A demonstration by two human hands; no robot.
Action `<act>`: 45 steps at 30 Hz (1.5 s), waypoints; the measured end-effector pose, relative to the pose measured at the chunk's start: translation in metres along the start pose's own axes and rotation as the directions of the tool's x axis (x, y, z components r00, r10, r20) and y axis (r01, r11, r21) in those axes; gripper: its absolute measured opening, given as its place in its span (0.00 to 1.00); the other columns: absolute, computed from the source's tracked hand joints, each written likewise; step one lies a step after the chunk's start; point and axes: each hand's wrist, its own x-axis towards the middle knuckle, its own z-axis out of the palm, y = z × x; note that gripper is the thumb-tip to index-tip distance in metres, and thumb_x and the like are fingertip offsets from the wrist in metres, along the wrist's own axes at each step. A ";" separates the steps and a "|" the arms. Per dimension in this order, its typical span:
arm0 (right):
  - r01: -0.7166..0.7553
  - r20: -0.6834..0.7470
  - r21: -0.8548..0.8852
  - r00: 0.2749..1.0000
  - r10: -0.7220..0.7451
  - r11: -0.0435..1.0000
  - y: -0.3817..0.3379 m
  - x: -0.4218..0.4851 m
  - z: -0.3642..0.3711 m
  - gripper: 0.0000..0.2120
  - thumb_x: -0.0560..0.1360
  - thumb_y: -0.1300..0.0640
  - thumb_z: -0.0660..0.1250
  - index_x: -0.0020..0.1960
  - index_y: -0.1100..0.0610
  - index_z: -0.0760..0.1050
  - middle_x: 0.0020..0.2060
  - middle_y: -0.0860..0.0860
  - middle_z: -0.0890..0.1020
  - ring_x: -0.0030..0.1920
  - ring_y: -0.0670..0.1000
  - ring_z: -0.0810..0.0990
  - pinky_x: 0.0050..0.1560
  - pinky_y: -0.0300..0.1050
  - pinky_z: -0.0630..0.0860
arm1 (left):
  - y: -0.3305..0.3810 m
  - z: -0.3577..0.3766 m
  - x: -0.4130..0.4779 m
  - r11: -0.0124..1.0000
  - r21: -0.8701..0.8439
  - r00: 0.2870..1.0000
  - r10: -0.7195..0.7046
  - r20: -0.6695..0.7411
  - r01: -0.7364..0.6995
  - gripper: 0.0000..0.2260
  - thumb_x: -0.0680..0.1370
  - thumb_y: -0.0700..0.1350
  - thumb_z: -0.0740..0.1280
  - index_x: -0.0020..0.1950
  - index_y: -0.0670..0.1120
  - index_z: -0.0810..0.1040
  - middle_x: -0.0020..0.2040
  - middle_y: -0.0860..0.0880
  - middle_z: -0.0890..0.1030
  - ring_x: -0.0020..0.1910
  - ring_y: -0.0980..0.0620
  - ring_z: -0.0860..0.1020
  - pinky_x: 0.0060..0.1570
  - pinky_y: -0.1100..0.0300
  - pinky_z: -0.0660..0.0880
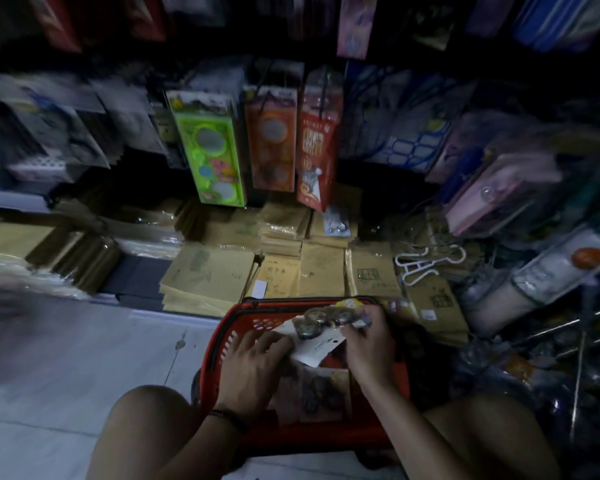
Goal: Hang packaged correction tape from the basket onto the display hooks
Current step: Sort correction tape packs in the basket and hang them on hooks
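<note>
A red plastic basket point(219, 344) stands on the floor between my knees, with several packaged correction tapes lying in it point(312, 393). Both hands are over the basket. My right hand point(371, 344) grips a correction tape pack point(321, 320) by its right end, holding it above the basket. My left hand point(253, 362) rests with its fingers on the white backing card point(321, 348) of the pack's lower left side. Bare metal display hooks point(568, 323) stick out at the right, near floor level.
Stacks of brown exercise books point(208, 275) lie on the low shelf beyond the basket. Green point(210, 150), orange point(271, 136) and red point(317, 147) packaged goods hang above them. White plastic hangers point(426, 261) lie to the right. Pale floor tiles point(84, 358) spread to the left.
</note>
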 end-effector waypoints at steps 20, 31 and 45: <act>0.341 0.073 0.267 0.925 -0.372 0.901 -0.166 0.016 -0.116 0.30 0.81 0.73 0.59 0.76 0.46 0.70 0.59 0.50 0.84 0.58 0.47 0.84 0.59 0.49 0.78 | 0.027 -0.174 0.019 0.210 -0.940 0.874 -0.464 0.144 0.267 0.07 0.85 0.47 0.68 0.62 0.54 0.80 0.57 0.47 0.88 0.57 0.43 0.87 0.61 0.33 0.81; 0.650 0.235 0.053 0.730 -0.642 0.758 -0.268 -0.004 -0.133 0.26 0.85 0.58 0.62 0.76 0.34 0.66 0.27 0.42 0.70 0.27 0.42 0.65 0.31 0.35 0.61 | 0.072 -0.272 0.058 -0.097 -0.990 0.923 -0.361 0.135 0.107 0.21 0.80 0.53 0.71 0.70 0.47 0.77 0.67 0.43 0.84 0.65 0.39 0.83 0.68 0.33 0.76; 0.869 0.438 -0.479 0.357 -0.825 0.122 -0.414 -0.007 -0.164 0.59 0.66 0.28 0.66 0.85 0.48 0.41 0.83 0.47 0.41 0.83 0.55 0.39 0.81 0.60 0.52 | 0.078 -0.409 0.093 -0.058 -0.978 0.937 -0.305 -0.173 -0.199 0.15 0.82 0.41 0.69 0.69 0.46 0.77 0.65 0.41 0.85 0.62 0.39 0.85 0.58 0.37 0.82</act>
